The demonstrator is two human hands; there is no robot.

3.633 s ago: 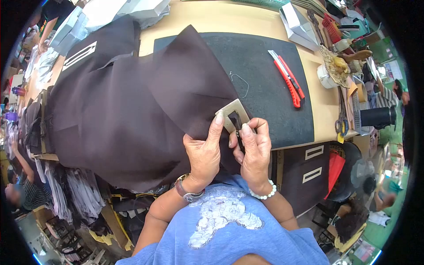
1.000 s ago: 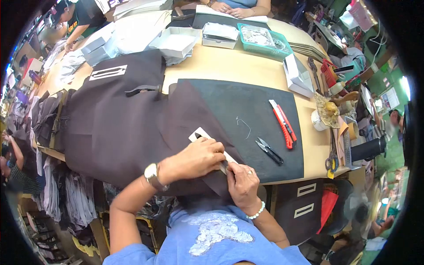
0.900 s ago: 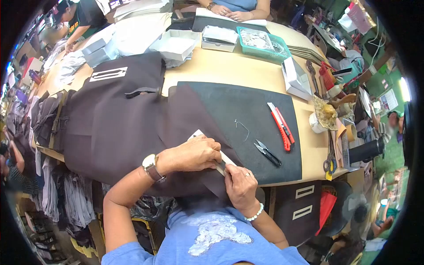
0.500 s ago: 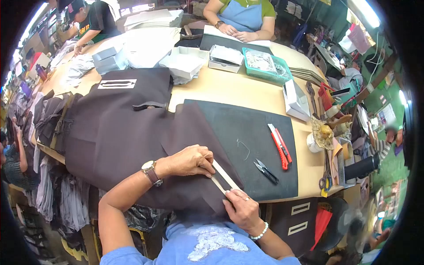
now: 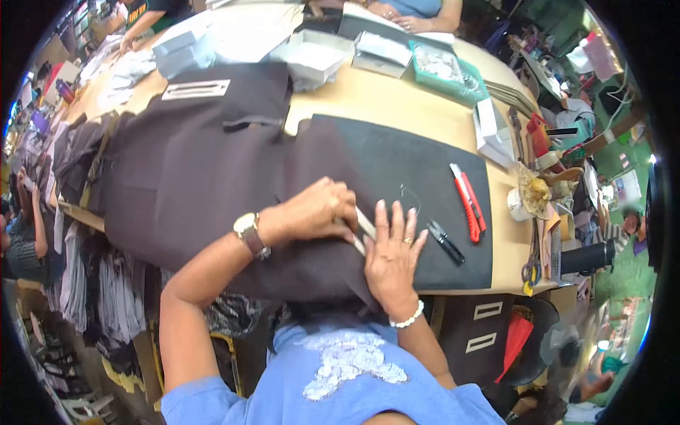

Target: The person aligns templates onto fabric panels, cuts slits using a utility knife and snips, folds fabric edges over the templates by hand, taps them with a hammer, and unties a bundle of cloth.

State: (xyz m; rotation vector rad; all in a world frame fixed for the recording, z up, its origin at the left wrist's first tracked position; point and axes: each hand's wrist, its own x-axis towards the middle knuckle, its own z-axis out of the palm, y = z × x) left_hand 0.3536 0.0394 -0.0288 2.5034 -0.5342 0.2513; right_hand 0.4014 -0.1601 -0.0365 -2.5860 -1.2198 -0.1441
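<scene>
Dark brown fabric [image 5: 205, 184] spreads over the table and hangs toward my body. My left hand [image 5: 319, 212], with a watch on its wrist, is closed, its fingertips pinching the fabric at a narrow cream-edged slot [image 5: 365, 225]. Just right of it, my right hand [image 5: 393, 262] lies flat with fingers spread, pressing on the fabric and partly covering the slot. Under the fabric's right side is a black cutting mat [image 5: 432, 170]. Black thread snips [image 5: 446, 243] lie close to my right fingers, and a red utility knife [image 5: 468, 203] is beyond them.
A second cream-edged slot [image 5: 196, 89] shows on the fabric's far part. White boxes [image 5: 382, 54] and a teal basket [image 5: 450, 74] stand at the back. A glue pot [image 5: 520, 202] and scissors [image 5: 531, 269] are at the right edge. Another person's hands [image 5: 404, 18] rest across the table.
My right hand has let go of the slot's near end and now lies flat with fingers spread. My left hand still pinches there. The view has tilted downward.
</scene>
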